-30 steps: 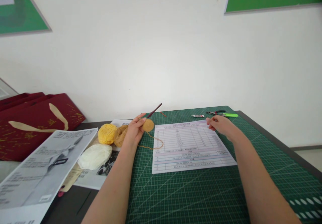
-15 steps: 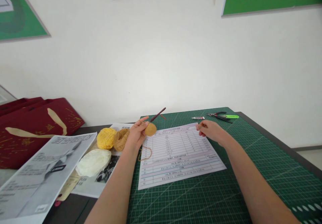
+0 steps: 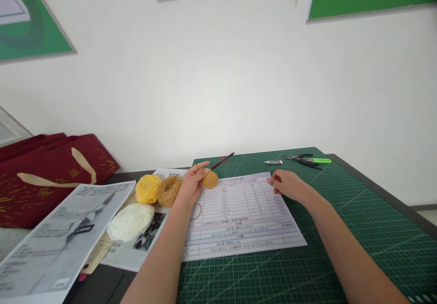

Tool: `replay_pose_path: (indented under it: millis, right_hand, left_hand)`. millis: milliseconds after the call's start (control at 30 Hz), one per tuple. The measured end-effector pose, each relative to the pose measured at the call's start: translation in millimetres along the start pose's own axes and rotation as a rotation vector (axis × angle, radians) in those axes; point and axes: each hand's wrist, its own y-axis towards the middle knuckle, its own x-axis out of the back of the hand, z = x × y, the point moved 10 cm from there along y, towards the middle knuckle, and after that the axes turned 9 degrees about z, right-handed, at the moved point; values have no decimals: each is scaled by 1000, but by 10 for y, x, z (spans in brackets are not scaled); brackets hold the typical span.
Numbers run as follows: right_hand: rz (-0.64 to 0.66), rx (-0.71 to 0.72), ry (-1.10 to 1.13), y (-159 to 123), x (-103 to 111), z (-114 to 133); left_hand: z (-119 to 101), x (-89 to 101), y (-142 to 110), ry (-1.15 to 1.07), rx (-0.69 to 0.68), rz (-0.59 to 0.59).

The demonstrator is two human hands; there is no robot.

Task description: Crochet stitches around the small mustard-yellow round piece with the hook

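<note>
My left hand (image 3: 194, 183) is closed on a round tan crochet piece (image 3: 210, 180), held above the upper left of a printed sheet. A dark red crochet hook (image 3: 222, 161) sticks out of the piece, pointing up to the right. Tan yarn (image 3: 196, 211) loops down beside the wrist onto the paper. At the upper right corner of the printed sheet (image 3: 239, 231), my right hand (image 3: 285, 183) pinches the paper's edge between thumb and fingers. My left forearm covers the sheet's left edge.
Yellow (image 3: 148, 189), tan (image 3: 170, 191) and white yarn balls (image 3: 130, 222) lie on papers at left. Behind them stand dark red gift bags (image 3: 58, 172). A small glue tube (image 3: 273, 162) and pliers (image 3: 302, 158) beside a green-handled tool (image 3: 321, 160) rest on the green cutting mat (image 3: 341, 213).
The printed sheet has slid a little left and nearer to me with my right hand at its corner. The hook in my left hand now lies flatter. The view has shifted slightly.
</note>
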Motion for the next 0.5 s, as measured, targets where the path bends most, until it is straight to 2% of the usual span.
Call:
replay_pose_path:
  millis: [233, 500]
  right_hand:
    - [-53, -19, -77, 59, 12, -28]
    - [-162, -78, -132, 63, 127, -109]
  left_hand:
    - [13, -4, -25, 4, 18, -1]
    - [88, -24, -6, -9, 46, 13]
